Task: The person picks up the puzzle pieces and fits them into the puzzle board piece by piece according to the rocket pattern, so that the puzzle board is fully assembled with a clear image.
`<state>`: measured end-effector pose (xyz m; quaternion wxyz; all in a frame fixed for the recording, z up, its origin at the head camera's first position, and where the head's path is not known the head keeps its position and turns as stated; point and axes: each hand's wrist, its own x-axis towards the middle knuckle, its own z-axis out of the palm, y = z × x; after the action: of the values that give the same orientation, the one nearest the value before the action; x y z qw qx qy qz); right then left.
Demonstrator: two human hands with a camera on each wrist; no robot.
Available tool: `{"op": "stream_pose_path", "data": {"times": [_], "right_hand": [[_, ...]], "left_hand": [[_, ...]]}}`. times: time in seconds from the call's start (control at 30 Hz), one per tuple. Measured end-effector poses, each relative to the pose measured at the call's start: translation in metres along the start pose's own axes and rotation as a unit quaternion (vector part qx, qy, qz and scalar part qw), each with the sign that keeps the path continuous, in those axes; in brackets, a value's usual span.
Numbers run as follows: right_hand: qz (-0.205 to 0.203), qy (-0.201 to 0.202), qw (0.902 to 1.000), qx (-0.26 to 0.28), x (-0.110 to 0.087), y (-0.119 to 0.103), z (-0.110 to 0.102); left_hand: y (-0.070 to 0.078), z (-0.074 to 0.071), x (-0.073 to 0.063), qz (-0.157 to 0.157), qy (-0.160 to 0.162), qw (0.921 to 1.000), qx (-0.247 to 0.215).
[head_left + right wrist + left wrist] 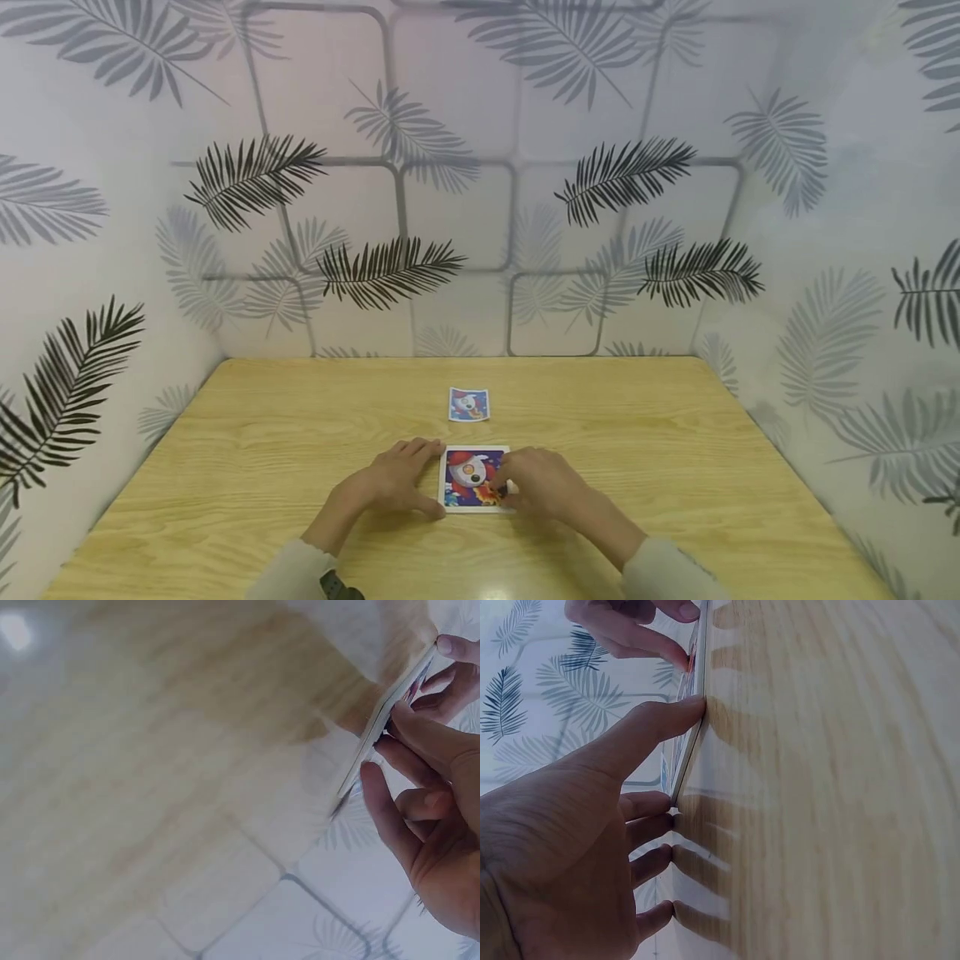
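A square picture board (471,478) with a white border and a red-and-white cartoon rocket lies on the wooden table. My left hand (401,482) rests at its left side, fingers spread, thumb and index fingertips at the edge; the other fingertips (673,909) touch the tabletop. From the right, my right hand (542,483) reaches over the board with bent fingers, covering its right edge. Its thumb (403,714) and index finger meet the picture near the lower right; I cannot tell whether they pinch a piece there.
Behind the board lies a smaller card (468,405) with a matching rocket picture, its edges slightly curled. The wood-grain table (645,417) reaches back to a wall (457,217) patterned with leaves, and similar walls stand on both sides. A dark wristband (340,586) sits at the left sleeve.
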<state>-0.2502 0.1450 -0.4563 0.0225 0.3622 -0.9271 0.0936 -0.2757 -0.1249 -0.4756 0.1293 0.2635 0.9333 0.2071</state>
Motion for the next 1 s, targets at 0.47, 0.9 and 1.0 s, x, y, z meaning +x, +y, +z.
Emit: {"op": "stream_pose_path", "data": {"times": [0.47, 0.9, 1.0], "right_hand": [[0.048, 0.021, 0.998, 0.034, 0.006, 0.0, 0.007], [0.027, 0.005, 0.9961, 0.084, -0.01, 0.006, 0.006], [0.017, -0.003, 0.9939, 0.109, -0.013, 0.011, 0.005]], "left_hand": [[0.003, -0.005, -0.004, -0.001, 0.005, 0.9999, -0.016], [-0.004, 0.006, 0.001, 0.001, 0.005, 0.9997, -0.023], [-0.002, 0.002, -0.002, 0.014, 0.014, 0.9996, -0.019]]}}
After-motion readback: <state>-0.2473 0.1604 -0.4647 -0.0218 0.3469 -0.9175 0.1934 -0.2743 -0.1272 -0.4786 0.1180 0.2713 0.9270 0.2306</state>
